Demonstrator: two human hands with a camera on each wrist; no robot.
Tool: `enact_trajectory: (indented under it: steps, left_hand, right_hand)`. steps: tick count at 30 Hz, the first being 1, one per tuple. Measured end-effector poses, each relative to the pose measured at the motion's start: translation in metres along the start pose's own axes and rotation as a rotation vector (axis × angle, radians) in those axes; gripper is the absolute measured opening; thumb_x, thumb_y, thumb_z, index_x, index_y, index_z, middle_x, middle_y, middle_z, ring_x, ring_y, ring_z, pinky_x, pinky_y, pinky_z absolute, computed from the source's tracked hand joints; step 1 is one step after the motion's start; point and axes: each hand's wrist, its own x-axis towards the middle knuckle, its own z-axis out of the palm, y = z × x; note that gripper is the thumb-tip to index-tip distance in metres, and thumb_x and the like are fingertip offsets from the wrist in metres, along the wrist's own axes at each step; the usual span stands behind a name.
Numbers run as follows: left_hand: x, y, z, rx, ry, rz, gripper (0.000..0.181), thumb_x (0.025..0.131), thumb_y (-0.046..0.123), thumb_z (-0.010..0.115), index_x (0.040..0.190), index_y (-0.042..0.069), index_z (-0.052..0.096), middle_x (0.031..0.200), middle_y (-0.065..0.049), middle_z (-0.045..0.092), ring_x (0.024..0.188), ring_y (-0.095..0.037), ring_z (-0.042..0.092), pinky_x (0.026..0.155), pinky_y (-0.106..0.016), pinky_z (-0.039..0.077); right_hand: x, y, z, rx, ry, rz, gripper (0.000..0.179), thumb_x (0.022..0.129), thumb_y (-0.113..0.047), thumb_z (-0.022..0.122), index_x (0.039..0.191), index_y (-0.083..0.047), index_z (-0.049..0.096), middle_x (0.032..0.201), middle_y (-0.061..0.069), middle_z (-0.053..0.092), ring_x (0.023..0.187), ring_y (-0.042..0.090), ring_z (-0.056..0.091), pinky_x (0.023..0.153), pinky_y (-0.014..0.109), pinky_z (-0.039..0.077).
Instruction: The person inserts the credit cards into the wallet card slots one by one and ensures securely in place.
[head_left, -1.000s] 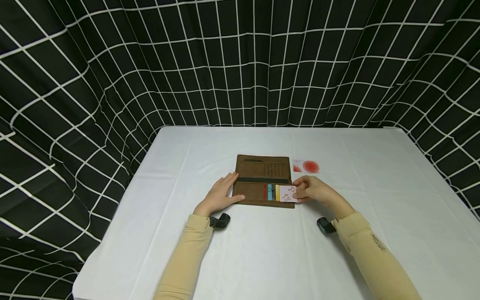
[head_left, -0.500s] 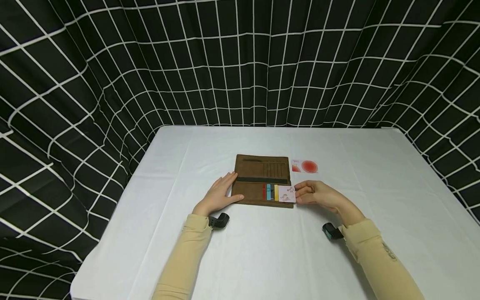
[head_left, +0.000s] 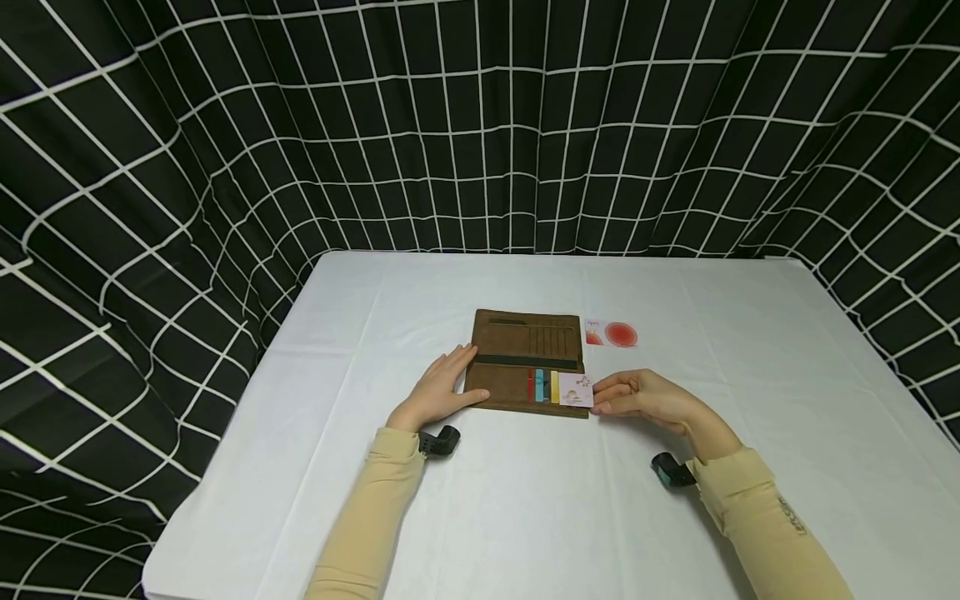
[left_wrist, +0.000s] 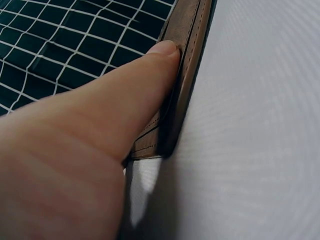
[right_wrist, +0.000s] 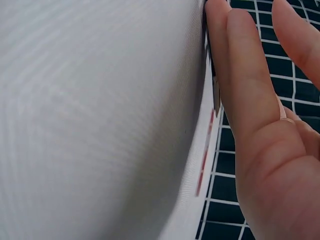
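A brown long wallet lies unfolded in the middle of the white table. My left hand rests on its left edge, fingers spread; in the left wrist view the thumb presses on the wallet's stitched border. A pale card with a pink flower print sits partly in the lower half's right-hand slots. Beside it, red, blue and yellow card edges stick out. My right hand has its fingertips at the pale card's right edge. In the right wrist view its fingers are extended, the thumb side apart.
A white card with a red round print lies on the table right of the wallet's upper half. Black curtains with a white grid surround the table's back and sides. Each wrist carries a small black camera.
My right hand has loosened its pinch on the pale card and slid slightly right and nearer, to the card's edge. The left hand and wallet stay put.
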Motion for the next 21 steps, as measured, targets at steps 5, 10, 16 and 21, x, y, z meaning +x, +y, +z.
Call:
enact_trajectory:
  steps: [5,10,16,21]
  left_hand:
    - [-0.0007,0.0012,-0.0005,0.001,0.007,0.009,0.085,0.086,0.056,0.056,0.148,0.009,0.022,0.152,-0.006,0.02,0.139,-0.017,0.011,0.112,-0.033,0.004]
    - [-0.0008,0.0019,-0.0017,0.011,-0.004,-0.004,0.085,0.086,0.056,0.055,0.148,0.011,0.021,0.152,-0.004,0.018,0.139,-0.014,0.01,0.111,-0.03,0.003]
    - [-0.0011,0.0025,-0.0019,0.015,-0.005,-0.005,0.085,0.086,0.056,0.056,0.148,0.01,0.021,0.152,-0.005,0.018,0.139,-0.015,0.01,0.111,-0.031,0.003]
    - [-0.0006,0.0029,-0.0017,0.017,-0.008,-0.01,0.085,0.086,0.056,0.055,0.148,0.011,0.021,0.152,-0.004,0.018,0.139,-0.014,0.01,0.111,-0.03,0.003]
  right_hand:
    - [-0.0008,-0.0015,0.0007,0.002,-0.007,-0.002,0.05,0.085,0.0,0.063,0.122,0.022,0.038,0.104,0.022,0.062,0.093,0.021,0.063,0.083,0.029,0.05]
    - [-0.0006,-0.0043,0.0025,-0.057,-0.016,-0.013,0.051,0.085,0.0,0.063,0.124,0.02,0.039,0.105,0.021,0.061,0.091,0.02,0.062,0.081,0.027,0.051]
    - [0.0013,-0.0063,0.0037,-0.108,-0.025,-0.023,0.051,0.084,-0.001,0.064,0.124,0.019,0.039,0.104,0.021,0.06,0.091,0.02,0.06,0.08,0.027,0.05]
    - [0.0033,-0.0087,0.0045,-0.103,-0.021,-0.025,0.05,0.084,0.0,0.064,0.122,0.021,0.04,0.102,0.02,0.06,0.088,0.018,0.06,0.08,0.026,0.051]
